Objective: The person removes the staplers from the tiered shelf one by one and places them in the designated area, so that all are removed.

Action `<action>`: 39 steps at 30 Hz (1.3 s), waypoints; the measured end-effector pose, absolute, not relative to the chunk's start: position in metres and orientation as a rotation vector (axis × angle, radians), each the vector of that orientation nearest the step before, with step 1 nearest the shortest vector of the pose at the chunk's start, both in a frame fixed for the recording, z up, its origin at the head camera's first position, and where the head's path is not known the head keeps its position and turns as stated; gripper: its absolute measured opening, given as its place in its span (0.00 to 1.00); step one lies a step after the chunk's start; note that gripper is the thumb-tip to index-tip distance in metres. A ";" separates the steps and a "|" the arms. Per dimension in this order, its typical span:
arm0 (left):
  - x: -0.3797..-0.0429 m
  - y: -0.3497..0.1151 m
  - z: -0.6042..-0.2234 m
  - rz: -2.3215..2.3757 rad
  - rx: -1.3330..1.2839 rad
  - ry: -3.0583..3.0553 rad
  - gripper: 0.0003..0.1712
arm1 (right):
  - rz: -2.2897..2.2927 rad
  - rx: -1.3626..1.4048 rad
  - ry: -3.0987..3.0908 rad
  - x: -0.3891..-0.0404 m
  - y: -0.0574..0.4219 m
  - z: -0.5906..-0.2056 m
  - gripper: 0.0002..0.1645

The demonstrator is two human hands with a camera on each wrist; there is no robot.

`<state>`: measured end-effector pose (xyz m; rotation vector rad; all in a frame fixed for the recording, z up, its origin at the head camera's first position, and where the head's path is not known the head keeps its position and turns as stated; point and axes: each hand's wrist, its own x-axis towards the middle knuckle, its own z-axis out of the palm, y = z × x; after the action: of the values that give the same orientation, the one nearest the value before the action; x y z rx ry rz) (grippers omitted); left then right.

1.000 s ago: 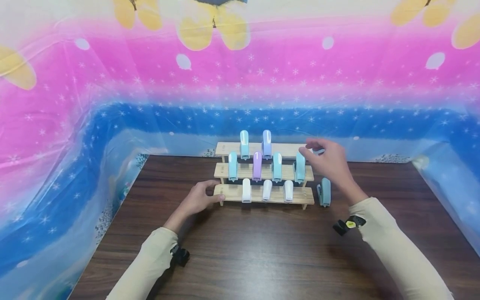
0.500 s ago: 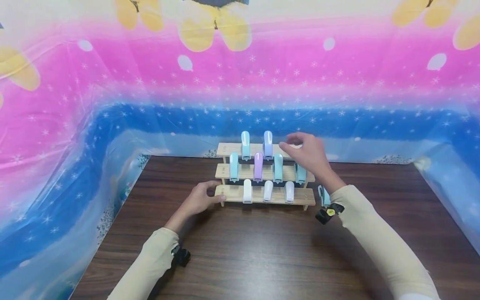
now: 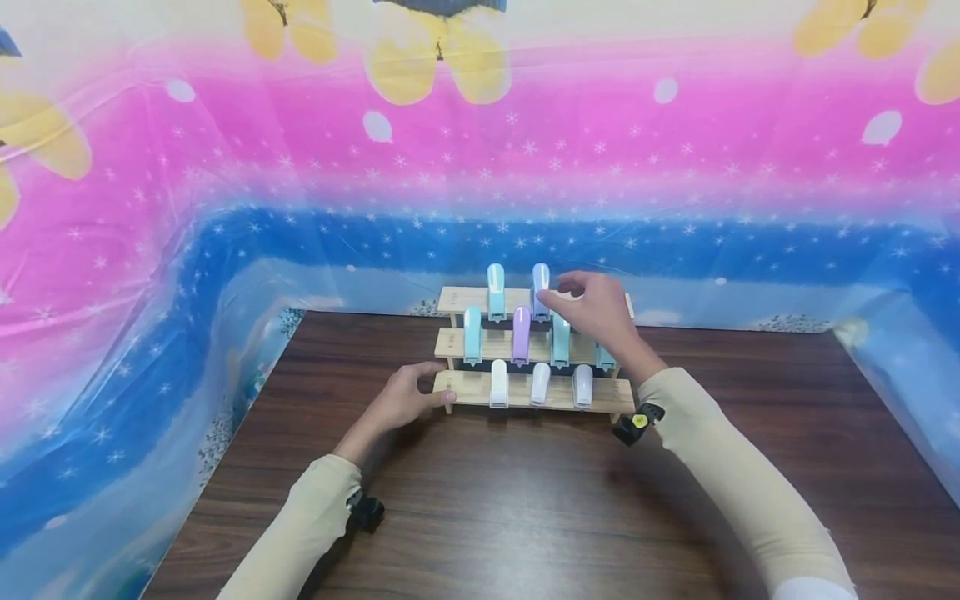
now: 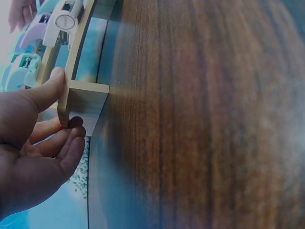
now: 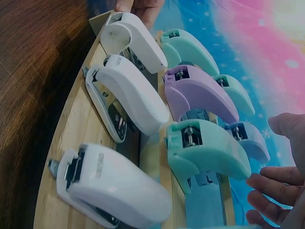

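Observation:
My left hand (image 3: 405, 398) grips the left end of the lowest shelf of a three-tier wooden stand (image 3: 613, 390), thumb on top and fingers under it. Up at the top tier, my right hand (image 3: 596, 308) reaches beside a periwinkle mini stapler (image 3: 541, 287); in the right wrist view its thumb and fingers are spread around a gap near that stapler. A mint stapler (image 3: 496, 287) shares this tier. On the middle tier stand a purple stapler (image 3: 521, 333) and several mint ones, the rightmost partly hidden by my right hand. White staplers (image 5: 114, 186) line the lowest tier.
A dark wood-grain table (image 3: 480, 500) carries the stand. Behind and at both sides hangs a pink and blue cloth (image 3: 645, 183) with butterflies and snowflakes. My right forearm crosses the area right of the stand. Black wrist cameras (image 3: 366, 510) sit on both sleeves.
My right hand has moved left along the top tier, from above the right end to the periwinkle stapler. Its forearm now hides the stapler on the table. The left hand keeps its grip.

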<state>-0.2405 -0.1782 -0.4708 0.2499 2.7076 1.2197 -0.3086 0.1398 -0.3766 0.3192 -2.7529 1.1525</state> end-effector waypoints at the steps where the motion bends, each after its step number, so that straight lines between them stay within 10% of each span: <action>1: -0.240 -0.178 -0.471 1.221 0.250 2.706 0.34 | 1.149 0.327 -2.754 -0.309 0.138 -0.377 0.38; 39: -0.242 -0.179 -0.471 1.221 0.252 2.707 0.35 | 1.108 0.288 -2.747 -0.315 0.123 -0.382 0.24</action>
<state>-0.2415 -0.1795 -0.4710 0.2518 2.7074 1.2208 -0.3153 0.1233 -0.3824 0.2882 -2.7472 1.1083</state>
